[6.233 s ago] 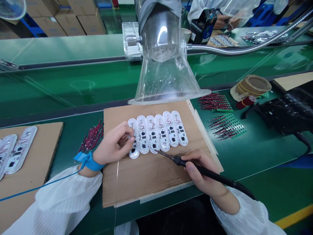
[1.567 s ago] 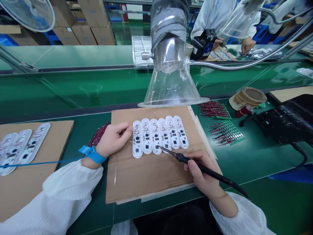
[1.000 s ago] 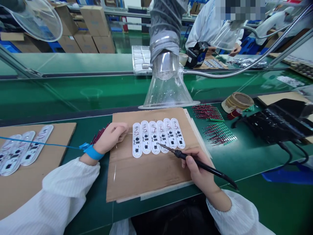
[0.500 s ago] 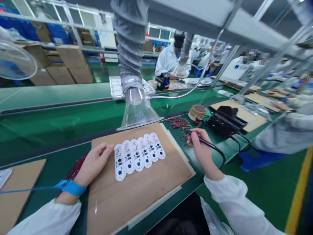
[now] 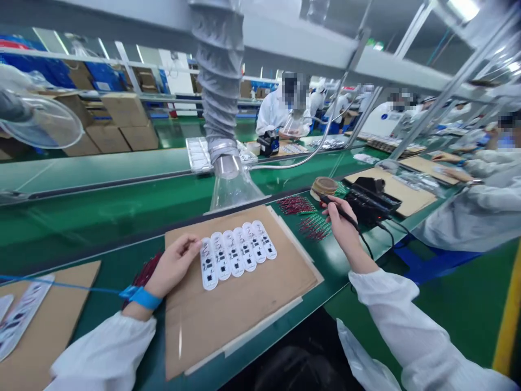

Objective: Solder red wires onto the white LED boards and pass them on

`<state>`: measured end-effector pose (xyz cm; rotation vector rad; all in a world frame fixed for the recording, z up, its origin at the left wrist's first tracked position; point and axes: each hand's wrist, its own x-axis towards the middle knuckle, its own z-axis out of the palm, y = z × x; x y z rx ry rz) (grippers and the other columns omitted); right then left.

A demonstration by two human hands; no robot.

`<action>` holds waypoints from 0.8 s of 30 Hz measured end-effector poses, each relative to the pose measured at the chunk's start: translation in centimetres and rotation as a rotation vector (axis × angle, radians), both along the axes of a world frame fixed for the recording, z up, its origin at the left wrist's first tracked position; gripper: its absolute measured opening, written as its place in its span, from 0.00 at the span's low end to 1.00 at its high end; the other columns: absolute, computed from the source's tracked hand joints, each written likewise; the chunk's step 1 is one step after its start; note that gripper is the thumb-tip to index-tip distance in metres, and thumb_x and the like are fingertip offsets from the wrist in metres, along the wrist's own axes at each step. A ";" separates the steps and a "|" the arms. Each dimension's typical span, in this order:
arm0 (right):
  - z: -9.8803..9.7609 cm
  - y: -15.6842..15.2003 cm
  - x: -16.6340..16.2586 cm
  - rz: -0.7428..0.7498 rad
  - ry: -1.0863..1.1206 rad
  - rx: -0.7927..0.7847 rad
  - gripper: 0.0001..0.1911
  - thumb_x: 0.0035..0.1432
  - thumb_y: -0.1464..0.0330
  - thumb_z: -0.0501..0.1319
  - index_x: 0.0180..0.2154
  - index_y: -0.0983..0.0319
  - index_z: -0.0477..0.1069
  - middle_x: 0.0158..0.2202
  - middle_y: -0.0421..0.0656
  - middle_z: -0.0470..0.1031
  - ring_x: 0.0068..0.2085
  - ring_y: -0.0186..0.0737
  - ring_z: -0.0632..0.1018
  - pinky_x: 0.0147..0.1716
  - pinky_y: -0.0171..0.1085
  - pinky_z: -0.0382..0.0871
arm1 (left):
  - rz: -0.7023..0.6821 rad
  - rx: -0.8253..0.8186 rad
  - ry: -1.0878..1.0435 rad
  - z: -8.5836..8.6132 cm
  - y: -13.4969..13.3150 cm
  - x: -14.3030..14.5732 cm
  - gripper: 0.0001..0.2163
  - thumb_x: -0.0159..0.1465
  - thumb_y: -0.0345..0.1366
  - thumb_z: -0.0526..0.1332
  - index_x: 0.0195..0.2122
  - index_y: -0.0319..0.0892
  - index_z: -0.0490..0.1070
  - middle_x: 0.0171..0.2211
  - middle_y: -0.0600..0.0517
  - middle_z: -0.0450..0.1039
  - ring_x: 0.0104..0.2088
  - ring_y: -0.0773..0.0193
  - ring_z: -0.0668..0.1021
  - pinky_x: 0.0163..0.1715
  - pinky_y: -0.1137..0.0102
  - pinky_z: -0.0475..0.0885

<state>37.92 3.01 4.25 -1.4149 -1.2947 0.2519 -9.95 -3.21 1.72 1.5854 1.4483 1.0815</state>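
A row of several white, round-ended circuit boards lies side by side on a brown cardboard sheet. At the upper end of the leftmost board is my left hand, its fingers curled and the fingertips pinched together at the board's edge. Whatever is between them is too small to make out. A blue wrist strap circles that wrist. My right hand grips a black soldering iron like a pen, its front end close to a tape-like roll. Bundles of red wires and red-green wires lie nearby.
A black soldering station stands right of the roll. Above the boards hangs a grey duct with a clear hood. More boards rest on cardboard at left. Co-workers sit across and to the right.
My right hand has moved the soldering iron away from the wire bundles, up toward the roll. My left hand stays beside the leftmost board. The view has shifted slightly.
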 end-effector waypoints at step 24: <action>-3.2 -7.5 -16.0 0.654 0.040 -0.217 0.12 0.77 0.53 0.67 0.47 0.54 0.77 0.38 0.41 0.83 0.33 0.42 0.84 0.32 0.38 0.80 | 0.069 0.110 0.084 0.3 -0.6 -1.4 0.06 0.68 0.38 0.65 0.36 0.45 0.69 0.24 0.62 0.57 0.23 0.70 0.61 0.24 0.73 0.58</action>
